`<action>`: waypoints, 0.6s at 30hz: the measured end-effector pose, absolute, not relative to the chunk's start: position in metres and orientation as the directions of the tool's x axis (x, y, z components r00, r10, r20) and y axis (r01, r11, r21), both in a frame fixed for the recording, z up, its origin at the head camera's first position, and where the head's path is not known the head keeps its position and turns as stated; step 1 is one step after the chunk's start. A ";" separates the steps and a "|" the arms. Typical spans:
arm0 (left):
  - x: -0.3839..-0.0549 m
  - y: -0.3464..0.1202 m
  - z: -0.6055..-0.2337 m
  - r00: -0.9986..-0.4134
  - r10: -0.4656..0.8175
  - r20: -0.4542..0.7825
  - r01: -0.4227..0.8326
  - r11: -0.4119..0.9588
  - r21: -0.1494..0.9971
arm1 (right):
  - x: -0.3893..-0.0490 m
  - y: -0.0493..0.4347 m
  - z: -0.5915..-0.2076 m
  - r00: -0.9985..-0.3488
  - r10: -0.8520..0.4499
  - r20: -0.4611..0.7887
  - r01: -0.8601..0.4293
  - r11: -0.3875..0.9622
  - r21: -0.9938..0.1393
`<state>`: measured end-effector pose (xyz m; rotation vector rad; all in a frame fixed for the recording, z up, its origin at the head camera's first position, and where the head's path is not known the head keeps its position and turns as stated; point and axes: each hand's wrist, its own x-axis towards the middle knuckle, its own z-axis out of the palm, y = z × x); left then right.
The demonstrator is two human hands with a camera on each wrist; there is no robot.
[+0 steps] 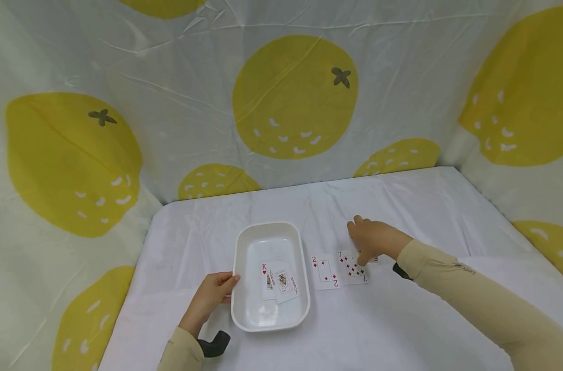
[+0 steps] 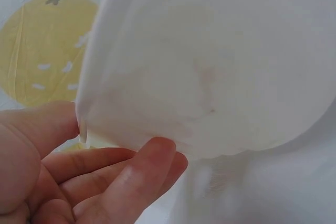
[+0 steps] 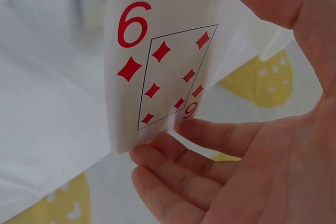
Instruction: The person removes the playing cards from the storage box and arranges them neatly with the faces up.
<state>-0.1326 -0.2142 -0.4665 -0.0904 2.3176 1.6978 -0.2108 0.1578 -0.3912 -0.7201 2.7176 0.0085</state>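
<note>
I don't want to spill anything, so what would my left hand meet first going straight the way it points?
The white tray: your left hand grips its left side, so going straight on would likely push against that wall at once.

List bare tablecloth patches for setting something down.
Free: tablecloth beyond the white tray, up to the lemon-print backdrop; also near side of the two of diamonds and seven of diamonds, between tray and right sleeve. Crowded: tray's right, with those cards and the right hand holding six of diamonds; left hand on the left rim.
</note>
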 end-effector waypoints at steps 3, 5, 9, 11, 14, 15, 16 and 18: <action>-0.134 -0.215 -0.467 -0.960 0.108 -0.257 -0.211 0.318 0.924 | -0.205 0.177 -0.399 -0.820 -0.465 -0.334 -0.455 0.883 -0.113; -0.134 -0.216 -0.468 -0.959 0.111 -0.260 -0.213 0.322 0.922 | -0.200 0.187 -0.406 -0.817 -0.460 -0.348 -0.443 0.887 -0.131; -0.134 -0.217 -0.468 -0.959 0.113 -0.260 -0.212 0.321 0.923 | -0.193 0.197 -0.421 -0.805 -0.470 -0.362 -0.445 0.882 -0.155; -0.134 -0.217 -0.468 -0.961 0.119 -0.250 -0.201 0.322 0.925 | -0.191 0.199 -0.428 -0.799 -0.475 -0.368 -0.443 0.880 -0.172; -0.133 -0.217 -0.467 -0.964 0.134 -0.228 -0.175 0.322 0.930 | -0.191 0.200 -0.436 -0.795 -0.479 -0.373 -0.443 0.878 -0.183; -0.132 -0.217 -0.467 -0.965 0.138 -0.222 -0.169 0.322 0.932 | -0.191 0.200 -0.439 -0.795 -0.477 -0.376 -0.440 0.879 -0.184; -0.132 -0.217 -0.466 -0.966 0.138 -0.219 -0.166 0.321 0.932 | -0.191 0.200 -0.441 -0.795 -0.476 -0.376 -0.440 0.879 -0.184; -0.132 -0.218 -0.466 -0.965 0.136 -0.222 -0.169 0.321 0.932 | -0.191 0.200 -0.444 -0.797 -0.474 -0.374 -0.441 0.880 -0.174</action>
